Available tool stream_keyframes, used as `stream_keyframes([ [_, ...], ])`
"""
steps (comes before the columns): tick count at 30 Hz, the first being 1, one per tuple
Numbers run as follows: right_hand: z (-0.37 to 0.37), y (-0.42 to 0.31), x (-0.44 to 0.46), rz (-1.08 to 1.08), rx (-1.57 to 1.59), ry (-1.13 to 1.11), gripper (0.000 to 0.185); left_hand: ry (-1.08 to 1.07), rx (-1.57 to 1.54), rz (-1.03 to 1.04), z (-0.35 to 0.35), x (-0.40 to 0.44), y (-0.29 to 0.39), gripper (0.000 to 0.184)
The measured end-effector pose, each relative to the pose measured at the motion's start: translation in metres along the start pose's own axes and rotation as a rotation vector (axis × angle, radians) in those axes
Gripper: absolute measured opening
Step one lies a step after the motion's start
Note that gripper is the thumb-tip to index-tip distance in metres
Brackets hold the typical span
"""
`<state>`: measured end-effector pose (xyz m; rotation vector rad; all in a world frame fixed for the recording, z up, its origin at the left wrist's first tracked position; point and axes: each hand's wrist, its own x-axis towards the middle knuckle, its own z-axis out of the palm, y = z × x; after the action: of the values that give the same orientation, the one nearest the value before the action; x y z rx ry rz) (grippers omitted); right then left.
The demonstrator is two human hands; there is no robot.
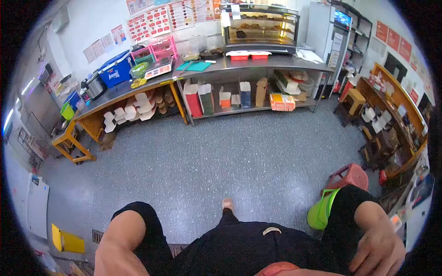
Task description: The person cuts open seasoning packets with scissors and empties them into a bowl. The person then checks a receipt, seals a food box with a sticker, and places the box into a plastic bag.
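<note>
At the lower right, my right hand [375,250] is held beside my dark clothing, its fingers curled downward. Whatever they hold, if anything, is hidden. A bright green bucket [318,215] stands on the floor just beyond my right sleeve. On the other side, my left forearm bends down out of the picture, and the left hand lies outside the view. A reddish piece [278,267], too cut off to name, shows at the bottom edge against my dark top. One of my feet in a light shoe [227,204] rests on the speckled floor.
Ahead stands a steel table [258,65] with a lit food display case [262,27] and a digital scale [159,69]. Folded boxes [282,102] fill its lower shelf. A red stool [354,177], a wooden shelf [400,110] and a yellow bin [69,240] flank the floor.
</note>
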<state>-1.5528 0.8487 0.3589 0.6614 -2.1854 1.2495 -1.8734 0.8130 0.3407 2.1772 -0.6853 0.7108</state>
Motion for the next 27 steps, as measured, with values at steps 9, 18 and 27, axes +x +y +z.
stream_keyframes([
  [9,-0.205,0.114,-0.034,-0.039,-0.001,-0.168,0.028,-0.127,0.039,0.159,-0.227,-0.064,-0.159,0.022],
  [18,-0.404,0.193,-0.13,0.229,-0.487,0.41,0.019,-0.135,-0.078,0.428,-0.433,-0.138,-0.368,0.025],
  [27,-0.613,0.292,-0.326,0.633,-0.626,0.898,0.037,0.096,-0.115,-0.276,-0.563,-0.233,-0.631,0.041],
])
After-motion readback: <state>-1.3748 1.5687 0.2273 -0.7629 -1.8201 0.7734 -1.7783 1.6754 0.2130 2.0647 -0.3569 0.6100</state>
